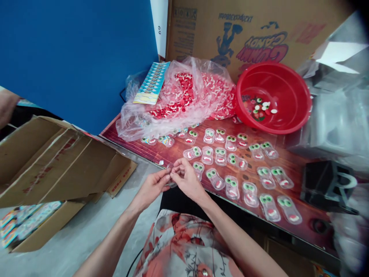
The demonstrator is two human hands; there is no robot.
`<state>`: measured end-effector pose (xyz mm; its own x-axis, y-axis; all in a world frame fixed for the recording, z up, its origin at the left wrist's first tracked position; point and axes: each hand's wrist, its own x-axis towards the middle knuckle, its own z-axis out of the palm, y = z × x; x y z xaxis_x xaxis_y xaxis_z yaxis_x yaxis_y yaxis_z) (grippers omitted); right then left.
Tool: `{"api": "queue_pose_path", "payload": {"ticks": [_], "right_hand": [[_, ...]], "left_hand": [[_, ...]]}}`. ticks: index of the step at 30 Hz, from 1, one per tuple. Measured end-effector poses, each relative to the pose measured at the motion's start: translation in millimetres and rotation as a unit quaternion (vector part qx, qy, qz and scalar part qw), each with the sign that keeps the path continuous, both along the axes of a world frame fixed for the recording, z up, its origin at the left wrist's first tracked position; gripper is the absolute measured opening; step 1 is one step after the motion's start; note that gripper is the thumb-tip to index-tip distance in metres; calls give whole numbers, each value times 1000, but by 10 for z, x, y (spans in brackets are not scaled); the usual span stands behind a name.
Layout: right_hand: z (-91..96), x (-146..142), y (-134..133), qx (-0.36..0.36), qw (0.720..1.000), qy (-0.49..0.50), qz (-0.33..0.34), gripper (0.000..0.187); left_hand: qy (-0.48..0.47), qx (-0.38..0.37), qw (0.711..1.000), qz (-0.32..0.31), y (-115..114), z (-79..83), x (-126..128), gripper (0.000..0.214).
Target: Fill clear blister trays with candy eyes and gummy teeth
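My left hand and my right hand meet at the front edge of the wooden-patterned table. Both have their fingertips pinched together on a small clear plastic piece, mostly covered by the fingers, so its exact kind is hard to make out. To the right of my hands lie several clear plastic packs, each with two green-and-white eyeball candies and a red-and-white mouth-shaped candy inside. A few packs with blue printed stickers lie at the left, partly under a plastic bag.
An open clear bag of red-and-white candies carries a blue sticker sheet. A red basin holds several eyeball candies. Cardboard boxes stand at left, a blue panel behind, a black holder at right. Another person's hand shows far left.
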<state>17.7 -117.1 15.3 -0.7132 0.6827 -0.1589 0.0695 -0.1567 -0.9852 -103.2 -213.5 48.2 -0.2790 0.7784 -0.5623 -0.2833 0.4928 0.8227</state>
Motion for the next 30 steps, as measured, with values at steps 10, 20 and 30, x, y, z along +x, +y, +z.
{"api": "queue_pose_path", "payload": {"ticks": [10,20,30], "right_hand": [[-3,66,38,0,999,-1,49,26],[41,88,104,-48,998,-8,50,24],[35,100,103,-63,997,-7,51,22]], "left_hand": [[-23,-13,998,49,20,-4,81,58],[27,-5,999,21,33,9,117,63],[19,3,1000,24,31,18,139,63]]}}
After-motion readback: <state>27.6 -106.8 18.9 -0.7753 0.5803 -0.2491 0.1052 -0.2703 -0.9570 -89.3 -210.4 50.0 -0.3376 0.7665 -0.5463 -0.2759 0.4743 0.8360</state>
